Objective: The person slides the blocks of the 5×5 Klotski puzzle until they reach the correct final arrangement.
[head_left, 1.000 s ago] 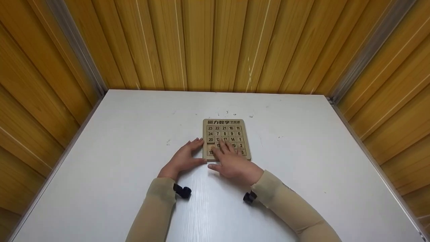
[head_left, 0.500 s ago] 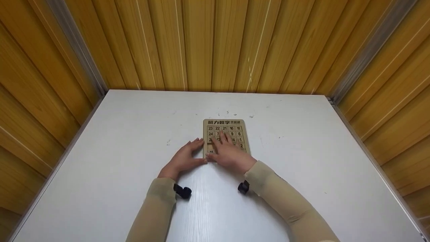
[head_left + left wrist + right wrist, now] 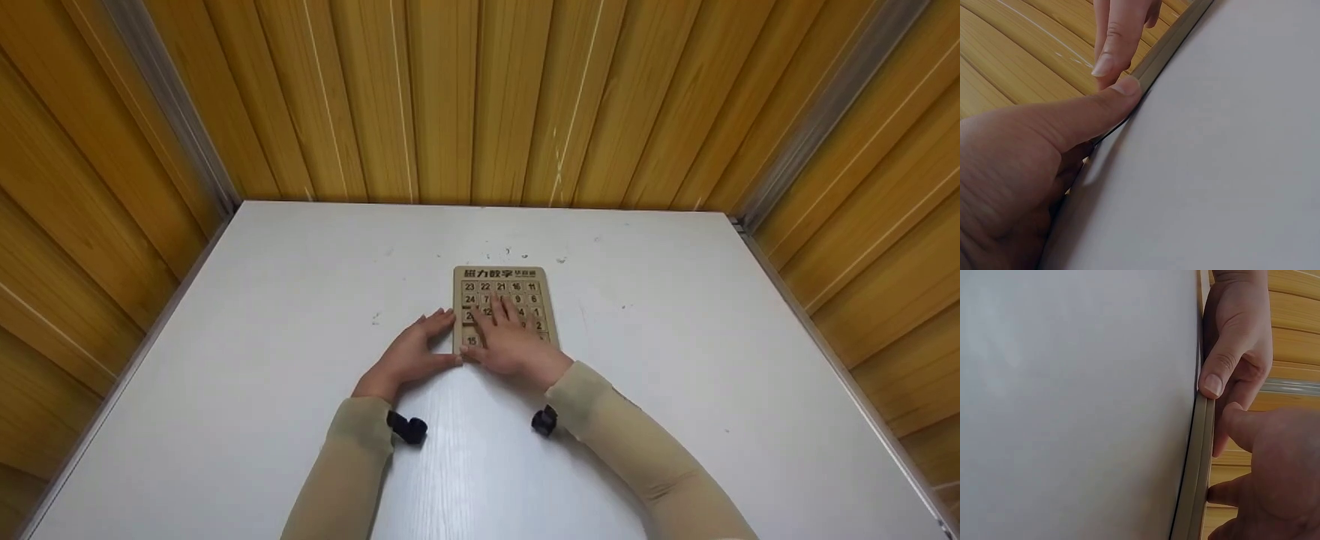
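A wooden number slide puzzle (image 3: pixel 550 304) lies flat on the white table, with rows of numbered tiles under a printed heading. My left hand (image 3: pixel 409 354) rests at its lower left corner, fingers along the left side and thumb on the near edge. In the left wrist view that thumb (image 3: pixel 1092 112) presses the puzzle's edge. Over the tiles my right hand (image 3: pixel 517 349) is spread, its index fingertip at the partly covered 20 tile (image 3: pixel 469 316). Narrow dark gaps show above and below that tile. The 15 tile (image 3: pixel 472 340) sits lower; several middle tiles are hidden under the hand.
The white table (image 3: pixel 300 285) stretches around the puzzle, with small dark marks behind it. Yellow wood-look panels (image 3: pixel 480 97) stand at the back and both sides. Black cameras sit at both wrists, the left one (image 3: pixel 409 428) near the tabletop.
My right hand has moved up and left over the tiles. The 20 tile has slid slightly toward me, into the gap below it. The left hand has stayed put.
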`<action>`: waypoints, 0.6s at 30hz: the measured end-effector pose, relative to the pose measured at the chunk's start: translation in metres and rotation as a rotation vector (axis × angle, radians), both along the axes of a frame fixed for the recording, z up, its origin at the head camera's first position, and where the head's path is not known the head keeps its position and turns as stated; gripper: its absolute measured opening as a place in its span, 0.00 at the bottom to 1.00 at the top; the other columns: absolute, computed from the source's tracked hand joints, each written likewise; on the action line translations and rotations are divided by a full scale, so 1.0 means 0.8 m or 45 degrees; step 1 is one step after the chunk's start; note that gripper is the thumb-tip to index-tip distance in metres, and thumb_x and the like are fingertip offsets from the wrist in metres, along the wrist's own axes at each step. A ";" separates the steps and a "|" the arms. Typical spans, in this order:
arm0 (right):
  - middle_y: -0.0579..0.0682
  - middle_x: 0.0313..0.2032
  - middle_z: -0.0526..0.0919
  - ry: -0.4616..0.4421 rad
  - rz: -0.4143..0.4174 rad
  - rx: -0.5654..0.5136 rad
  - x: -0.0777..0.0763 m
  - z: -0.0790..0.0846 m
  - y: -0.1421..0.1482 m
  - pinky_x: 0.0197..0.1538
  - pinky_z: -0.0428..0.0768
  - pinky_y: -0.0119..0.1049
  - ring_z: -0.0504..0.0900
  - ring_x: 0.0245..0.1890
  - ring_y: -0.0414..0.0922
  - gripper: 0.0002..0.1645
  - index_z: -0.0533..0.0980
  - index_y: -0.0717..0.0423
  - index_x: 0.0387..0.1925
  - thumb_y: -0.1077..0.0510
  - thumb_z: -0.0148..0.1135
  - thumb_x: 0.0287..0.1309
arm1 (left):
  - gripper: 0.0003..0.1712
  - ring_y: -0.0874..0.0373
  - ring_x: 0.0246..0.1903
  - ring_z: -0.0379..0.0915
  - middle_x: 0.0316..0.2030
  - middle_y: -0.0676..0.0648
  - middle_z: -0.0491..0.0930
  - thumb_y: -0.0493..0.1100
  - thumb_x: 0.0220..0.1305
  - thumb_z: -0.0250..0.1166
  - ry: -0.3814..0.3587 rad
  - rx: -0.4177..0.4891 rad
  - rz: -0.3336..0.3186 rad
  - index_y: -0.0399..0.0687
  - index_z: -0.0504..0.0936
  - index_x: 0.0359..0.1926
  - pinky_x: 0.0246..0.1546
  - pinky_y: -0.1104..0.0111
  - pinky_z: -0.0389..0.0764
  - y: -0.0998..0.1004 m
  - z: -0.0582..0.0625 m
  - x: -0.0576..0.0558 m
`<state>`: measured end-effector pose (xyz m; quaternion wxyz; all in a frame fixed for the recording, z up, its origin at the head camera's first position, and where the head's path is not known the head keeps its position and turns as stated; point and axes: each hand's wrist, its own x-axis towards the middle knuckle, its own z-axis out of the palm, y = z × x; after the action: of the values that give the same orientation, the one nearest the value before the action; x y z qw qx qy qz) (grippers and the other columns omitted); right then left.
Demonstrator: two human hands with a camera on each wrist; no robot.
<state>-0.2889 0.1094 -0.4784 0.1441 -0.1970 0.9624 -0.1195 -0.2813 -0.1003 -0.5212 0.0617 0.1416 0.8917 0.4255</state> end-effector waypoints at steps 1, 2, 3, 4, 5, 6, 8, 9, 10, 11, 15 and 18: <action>0.57 0.82 0.26 -0.003 -0.001 0.004 0.001 0.000 0.000 0.80 0.30 0.68 0.28 0.83 0.61 0.53 0.43 0.43 0.83 0.25 0.47 0.70 | 0.47 0.43 0.81 0.49 0.78 0.46 0.61 0.50 0.58 0.78 0.003 0.001 -0.001 0.50 0.67 0.76 0.83 0.49 0.50 0.000 0.000 0.000; 0.57 0.82 0.26 -0.008 -0.002 0.003 0.002 0.000 0.001 0.80 0.29 0.68 0.28 0.82 0.61 0.53 0.42 0.43 0.83 0.25 0.47 0.69 | 0.47 0.43 0.81 0.49 0.78 0.45 0.61 0.50 0.58 0.78 0.007 -0.002 -0.003 0.50 0.67 0.76 0.83 0.49 0.50 0.000 0.000 0.000; 0.57 0.82 0.26 -0.011 -0.003 0.001 0.003 0.000 0.001 0.80 0.29 0.68 0.28 0.82 0.61 0.53 0.42 0.42 0.83 0.25 0.47 0.69 | 0.47 0.43 0.81 0.49 0.78 0.45 0.61 0.50 0.59 0.78 0.009 -0.004 -0.003 0.50 0.67 0.76 0.83 0.48 0.50 0.001 0.000 0.000; 0.57 0.82 0.26 -0.012 -0.001 -0.001 0.005 0.000 0.002 0.80 0.29 0.68 0.28 0.82 0.61 0.53 0.42 0.42 0.83 0.25 0.46 0.70 | 0.47 0.43 0.81 0.49 0.78 0.45 0.61 0.50 0.59 0.77 0.010 -0.005 -0.003 0.50 0.67 0.76 0.83 0.48 0.50 0.001 -0.001 -0.001; 0.57 0.82 0.27 -0.011 0.002 -0.001 0.006 0.000 0.002 0.80 0.29 0.68 0.28 0.82 0.61 0.53 0.42 0.42 0.83 0.25 0.46 0.70 | 0.47 0.43 0.81 0.49 0.78 0.45 0.61 0.51 0.59 0.77 0.012 -0.006 -0.004 0.50 0.67 0.76 0.83 0.48 0.50 0.001 -0.001 -0.001; 0.57 0.82 0.27 -0.010 0.006 0.004 0.007 0.000 0.003 0.80 0.29 0.68 0.28 0.83 0.61 0.53 0.41 0.42 0.83 0.25 0.46 0.70 | 0.47 0.43 0.81 0.49 0.78 0.45 0.61 0.52 0.59 0.77 0.015 -0.007 -0.003 0.50 0.67 0.76 0.83 0.48 0.50 0.001 -0.001 -0.001; 0.58 0.82 0.30 -0.003 0.014 0.007 0.011 0.000 0.003 0.80 0.30 0.69 0.29 0.83 0.61 0.53 0.41 0.42 0.83 0.25 0.45 0.70 | 0.48 0.43 0.81 0.49 0.78 0.46 0.61 0.53 0.59 0.77 0.017 -0.012 -0.004 0.50 0.67 0.76 0.83 0.48 0.50 0.001 0.000 -0.001; 0.58 0.82 0.30 0.004 0.021 0.013 0.012 0.000 0.004 0.80 0.31 0.69 0.30 0.83 0.62 0.53 0.41 0.42 0.83 0.24 0.45 0.69 | 0.48 0.43 0.81 0.49 0.78 0.46 0.61 0.54 0.58 0.77 0.018 -0.012 -0.004 0.50 0.67 0.76 0.83 0.48 0.50 0.001 0.000 0.000; 0.58 0.82 0.30 0.013 0.029 0.020 0.014 0.000 0.004 0.80 0.31 0.69 0.31 0.83 0.62 0.53 0.41 0.41 0.83 0.24 0.44 0.69 | 0.48 0.43 0.81 0.49 0.78 0.46 0.61 0.54 0.58 0.77 0.020 -0.013 -0.004 0.50 0.67 0.76 0.83 0.48 0.50 0.001 0.000 0.000; 0.58 0.83 0.30 0.018 0.035 0.028 0.016 0.000 0.004 0.80 0.32 0.70 0.32 0.83 0.62 0.53 0.41 0.41 0.83 0.23 0.44 0.69 | 0.49 0.43 0.81 0.49 0.78 0.46 0.61 0.54 0.58 0.77 0.023 -0.014 -0.005 0.50 0.67 0.76 0.83 0.48 0.50 0.001 0.000 0.000; 0.58 0.83 0.30 0.015 0.053 0.041 0.022 0.002 0.005 0.79 0.34 0.71 0.32 0.83 0.62 0.53 0.42 0.42 0.83 0.23 0.42 0.69 | 0.49 0.43 0.81 0.48 0.79 0.47 0.61 0.55 0.57 0.78 0.011 -0.022 0.000 0.52 0.67 0.76 0.83 0.48 0.50 0.000 -0.001 0.000; 0.58 0.83 0.32 0.007 0.055 0.037 0.024 0.004 0.005 0.79 0.34 0.72 0.31 0.83 0.60 0.53 0.43 0.42 0.83 0.23 0.42 0.69 | 0.50 0.42 0.81 0.47 0.79 0.47 0.61 0.57 0.57 0.78 -0.003 -0.027 0.005 0.53 0.67 0.76 0.83 0.47 0.51 0.000 -0.001 -0.001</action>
<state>-0.2696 0.1136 -0.4751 0.1467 -0.2157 0.9600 -0.1017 -0.2824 -0.1004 -0.5220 0.0634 0.1386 0.8964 0.4162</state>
